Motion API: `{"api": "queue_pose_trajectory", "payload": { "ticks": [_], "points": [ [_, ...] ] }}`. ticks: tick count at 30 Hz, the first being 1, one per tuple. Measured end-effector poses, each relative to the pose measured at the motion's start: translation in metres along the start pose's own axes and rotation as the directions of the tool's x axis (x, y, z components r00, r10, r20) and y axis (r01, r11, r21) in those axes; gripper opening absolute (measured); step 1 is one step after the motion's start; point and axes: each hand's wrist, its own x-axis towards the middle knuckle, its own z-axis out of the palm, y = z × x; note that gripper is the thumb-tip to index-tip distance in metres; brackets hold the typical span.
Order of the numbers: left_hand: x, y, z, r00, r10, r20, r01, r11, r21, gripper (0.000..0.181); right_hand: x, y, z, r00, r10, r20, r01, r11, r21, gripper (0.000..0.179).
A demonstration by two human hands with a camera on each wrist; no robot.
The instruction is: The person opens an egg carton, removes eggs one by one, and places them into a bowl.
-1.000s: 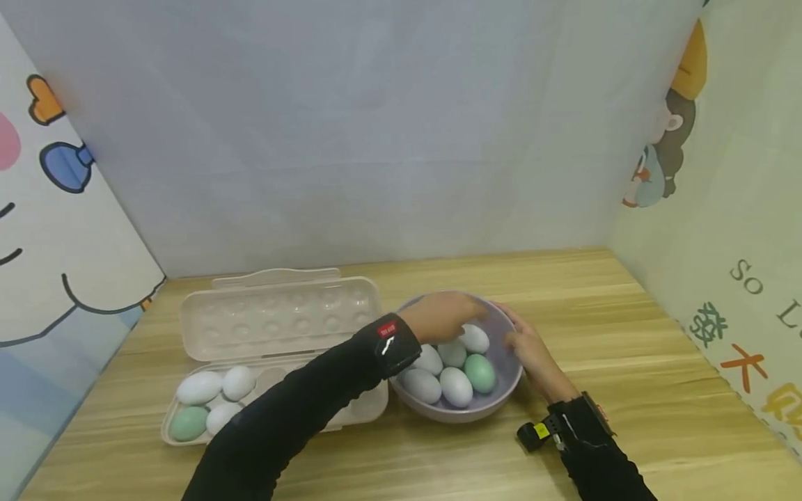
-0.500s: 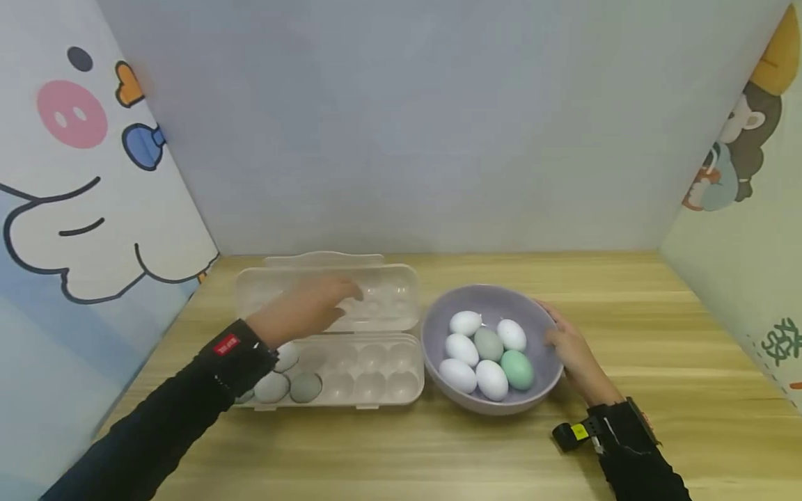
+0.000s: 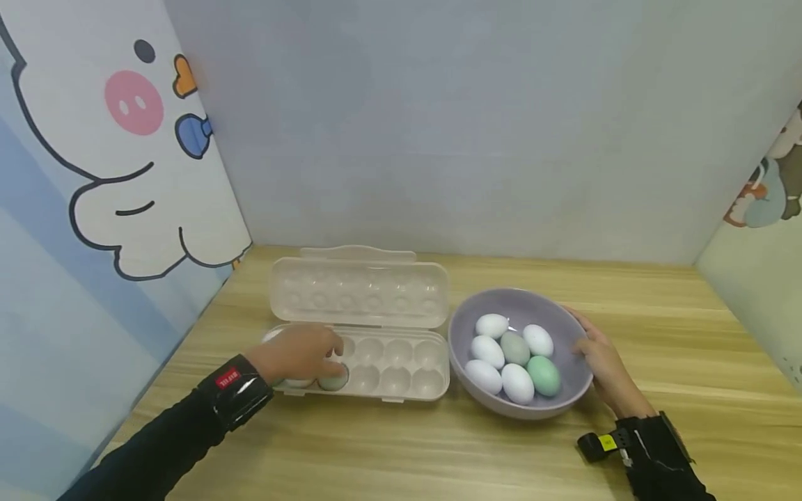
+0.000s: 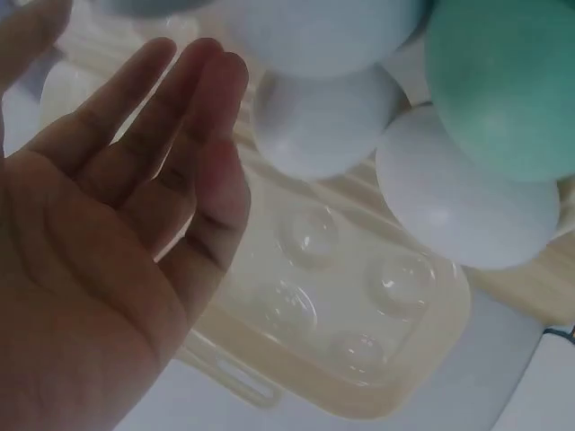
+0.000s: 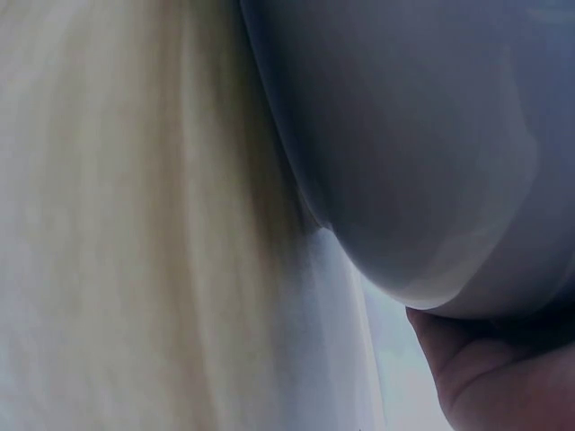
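Note:
My left hand point(image 3: 303, 355) is low over the left part of the pale plastic egg carton point(image 3: 360, 398). In the left wrist view the palm of the left hand point(image 4: 117, 215) faces the camera with nothing in it, fingers gently bent. Its thumb overlaps a grey-green egg point(image 3: 333, 381) in the front row. White eggs point(image 4: 467, 193) and a green egg point(image 4: 512, 81) sit in the carton too, mostly hidden by the hand in the head view. My right hand point(image 3: 604, 365) grips the right rim of a purple bowl point(image 3: 460, 334), thumb over the edge, fingers outside.
Inside the bowl lie several white eggs point(image 3: 517, 384), a grey egg point(image 3: 515, 348) and a green egg point(image 3: 544, 376). Bowl and carton stand side by side. The carton's raised lid point(image 3: 360, 292) leans back before the grey-white backdrop point(image 3: 438, 139). Cups point(image 3: 397, 379) on the carton's right hold nothing.
My left hand has moved from inside the bowl leftward to the carton and come down over its cups. The right hand keeps its hold on the bowl. The head view has swung left.

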Motion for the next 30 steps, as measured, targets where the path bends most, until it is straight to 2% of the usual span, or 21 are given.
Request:
{"api": "queue_pose_trajectory", "payload": {
  "ticks": [2,5,8,14,20,23,24,26,27,30],
  "points": [
    [0.003,0.005,0.006,1.000,0.013,-0.015,-0.012,0.999,0.042,0.022,-0.001,0.001,-0.001,1.000,0.007,-0.011,-0.007,1.000,0.002,0.069],
    [0.006,0.008,0.012,0.999,0.043,-0.032,-0.040,0.995,0.093,0.029,-0.001,0.002,-0.002,1.000,0.005,-0.024,-0.005,1.000,0.005,0.069],
    [0.007,0.009,0.014,0.998,0.062,-0.031,-0.058,0.993,0.099,0.034,0.000,0.002,0.000,0.999,-0.002,-0.032,0.002,1.000,0.009,0.068],
    [0.008,0.013,0.011,0.999,0.050,-0.011,-0.050,0.999,0.018,0.021,0.001,0.002,-0.001,0.999,0.010,-0.041,-0.010,1.000,-0.010,0.069],
    [0.007,0.017,0.003,0.996,0.082,-0.029,-0.081,0.996,0.046,0.016,0.002,0.003,-0.001,0.999,0.027,-0.046,-0.028,0.999,-0.024,0.069],
    [0.009,0.019,-0.004,0.990,0.134,-0.050,-0.130,0.989,0.067,0.020,0.001,0.002,-0.002,0.999,0.025,-0.046,-0.027,0.999,-0.031,0.069],
    [0.011,0.021,-0.007,0.984,0.167,-0.066,-0.162,0.984,0.073,0.019,0.001,0.002,-0.002,0.999,0.025,-0.045,-0.026,0.999,-0.030,0.069],
    [0.015,0.027,-0.013,0.962,0.250,-0.108,-0.241,0.966,0.093,0.021,0.001,0.002,-0.002,0.999,0.023,-0.045,-0.024,0.999,-0.025,0.069],
    [0.018,0.031,-0.017,0.947,0.293,-0.129,-0.282,0.954,0.101,0.021,0.001,0.002,-0.002,0.999,0.022,-0.043,-0.023,1.000,-0.021,0.070],
    [0.030,0.048,-0.026,0.886,0.414,-0.207,-0.400,0.910,0.110,0.021,0.002,0.003,-0.002,0.999,0.017,-0.041,-0.017,1.000,-0.009,0.070]
  ]
}}
